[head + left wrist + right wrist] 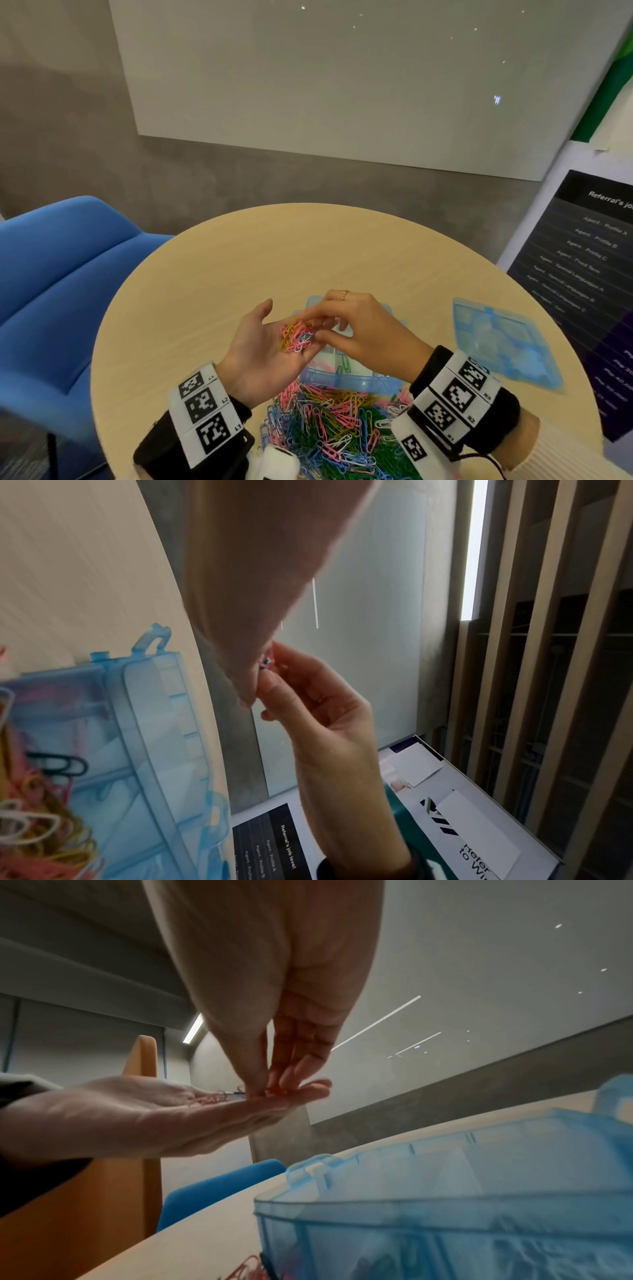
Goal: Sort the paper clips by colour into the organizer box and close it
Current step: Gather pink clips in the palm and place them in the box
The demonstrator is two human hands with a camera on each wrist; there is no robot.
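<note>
My left hand (267, 339) is held palm up over the blue organizer box (346, 378), carrying a small heap of pink, yellow and blue paper clips (296, 334) on straight fingers. My right hand (317, 327) reaches across from the right and pinches clips in that heap with thumb and fingertips; the right wrist view shows the pinch (265, 1092) on the left palm (164, 1110). A big pile of mixed-colour clips (339, 428) lies on the table in front of the box. Some clips lie inside the box (103, 737).
The box's loose blue lid (503, 342) lies on the round wooden table (274, 257) to the right. A blue chair (61, 281) stands at the left, and a dark printed sign (589, 274) leans at the right beyond the table edge.
</note>
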